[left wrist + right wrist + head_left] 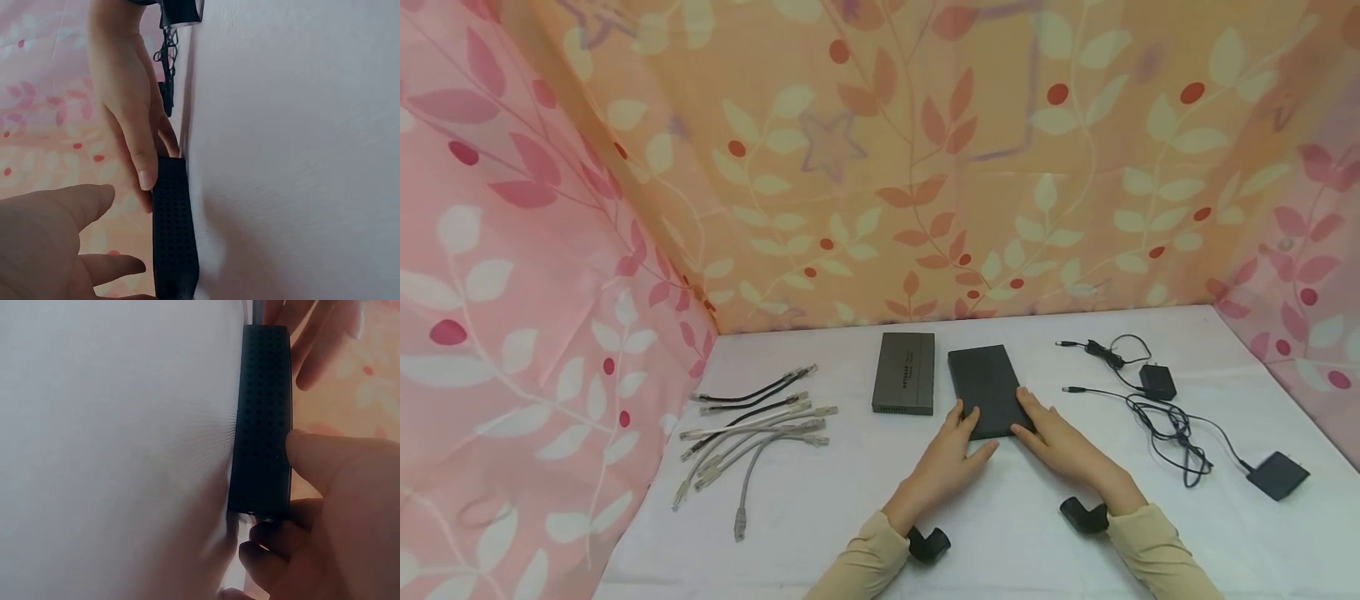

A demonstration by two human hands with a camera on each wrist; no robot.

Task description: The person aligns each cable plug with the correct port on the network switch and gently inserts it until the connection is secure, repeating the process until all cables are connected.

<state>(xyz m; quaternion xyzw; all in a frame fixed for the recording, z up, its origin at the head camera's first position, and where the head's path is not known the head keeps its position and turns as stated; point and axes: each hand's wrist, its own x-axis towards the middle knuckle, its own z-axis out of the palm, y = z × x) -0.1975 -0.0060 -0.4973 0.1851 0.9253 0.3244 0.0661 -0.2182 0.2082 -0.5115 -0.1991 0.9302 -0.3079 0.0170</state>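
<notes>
A flat black network switch (988,387), vent holes along its side (261,425), lies slightly turned on the white table between both hands. My right hand (1071,450) holds its right side: in the right wrist view the thumb presses the top edge while the other fingers curl at the end. Reaching to the near left corner, my left hand (943,462) has its fingers extended, fingertips at the edge and thumb apart in the left wrist view. Left of it a grey NETGEAR switch (904,375) lies flat, touched by neither hand.
Several short black, white and grey network cables (752,442) lie spread at the left. On the right are two power adapters, a small one (1157,382) and a larger one (1277,476), with coiled cords (1180,433). Patterned cloth (880,167) hangs behind and at both sides.
</notes>
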